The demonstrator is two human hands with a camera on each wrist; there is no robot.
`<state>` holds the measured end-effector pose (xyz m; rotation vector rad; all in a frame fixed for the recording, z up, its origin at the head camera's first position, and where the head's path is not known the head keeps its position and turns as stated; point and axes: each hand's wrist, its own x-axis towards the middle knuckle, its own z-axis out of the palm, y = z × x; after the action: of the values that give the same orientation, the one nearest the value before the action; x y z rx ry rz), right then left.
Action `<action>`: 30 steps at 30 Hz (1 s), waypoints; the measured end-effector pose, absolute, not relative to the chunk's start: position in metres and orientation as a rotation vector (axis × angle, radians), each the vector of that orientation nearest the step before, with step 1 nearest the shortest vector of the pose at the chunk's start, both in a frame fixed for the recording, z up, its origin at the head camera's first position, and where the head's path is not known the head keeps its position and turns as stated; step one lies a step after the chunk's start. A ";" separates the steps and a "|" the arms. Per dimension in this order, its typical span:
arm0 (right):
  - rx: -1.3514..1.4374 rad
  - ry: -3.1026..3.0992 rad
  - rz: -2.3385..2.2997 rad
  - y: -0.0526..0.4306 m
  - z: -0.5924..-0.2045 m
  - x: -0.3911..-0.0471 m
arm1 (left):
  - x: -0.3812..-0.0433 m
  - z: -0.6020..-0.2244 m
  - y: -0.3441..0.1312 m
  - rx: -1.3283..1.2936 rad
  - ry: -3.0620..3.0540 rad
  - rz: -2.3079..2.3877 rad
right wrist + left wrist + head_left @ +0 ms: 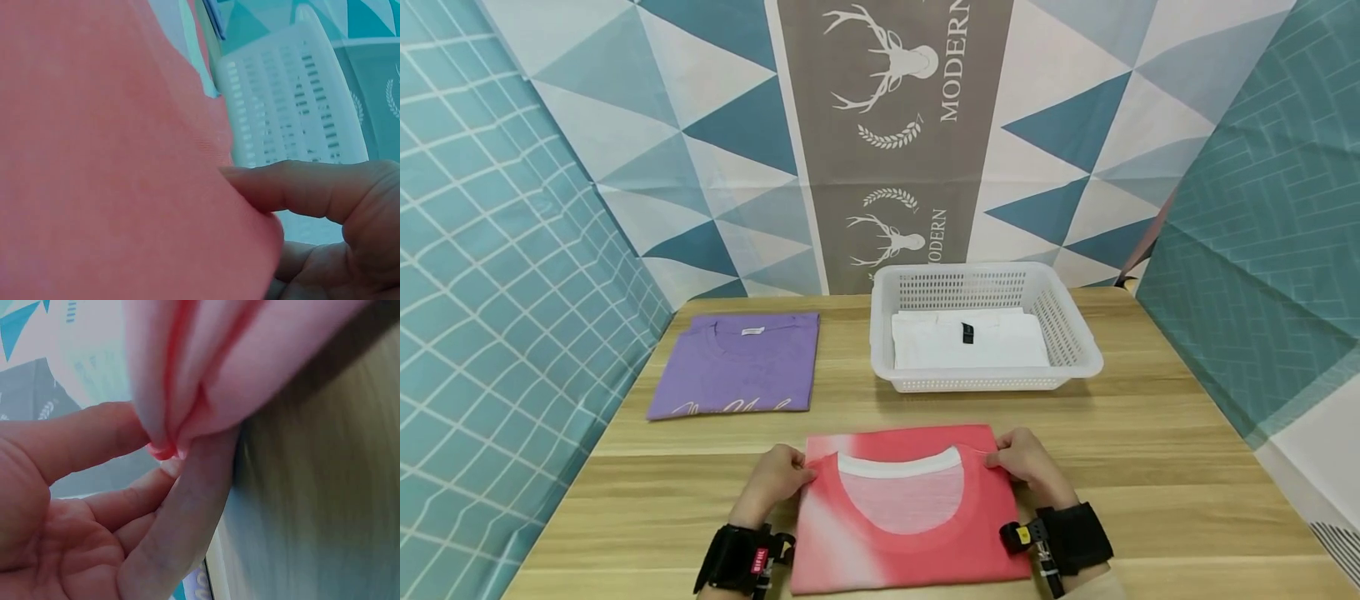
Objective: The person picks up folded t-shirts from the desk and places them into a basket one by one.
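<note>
A folded coral-pink T-shirt (925,554) with a white neckband lies on the table in front of me, its neckline toward the far side. My left hand (772,483) pinches its left edge near the shoulder; in the left wrist view the pink cloth (206,375) bunches into folds between thumb and fingers. On the opposite edge, my right hand (1028,460) pinches the shirt by the right shoulder. The right wrist view has the thumb (281,181) on top of the cloth (125,162) and the other fingers partly hidden beneath it.
A white perforated basket (988,385) stands at the back right of the wooden table (1150,433), with a folded white garment (925,342) inside. At the back left lies a folded purple T-shirt (752,367). Patterned cloth walls (730,150) enclose the table's back and sides.
</note>
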<state>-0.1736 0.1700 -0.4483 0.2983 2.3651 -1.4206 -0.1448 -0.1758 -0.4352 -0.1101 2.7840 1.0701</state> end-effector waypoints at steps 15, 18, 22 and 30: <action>0.246 2.350 -1.500 0.173 -0.451 -0.165 | -0.147 -0.438 -0.169 -0.182 2.714 1.146; 0.240 2.333 -1.515 0.174 -0.453 -0.163 | -0.147 -0.438 -0.168 -0.163 2.731 1.143; 0.232 2.315 -1.505 0.175 -0.457 -0.161 | -0.146 -0.436 -0.165 -0.165 2.711 1.220; 0.196 2.270 -1.501 0.178 -0.458 -0.159 | -0.144 -0.438 -0.166 -0.201 2.482 1.467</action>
<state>-0.1593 0.1783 -0.4576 0.1958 2.2705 -1.5011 -0.1445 -0.1657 -0.4382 -0.2009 2.4820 1.4669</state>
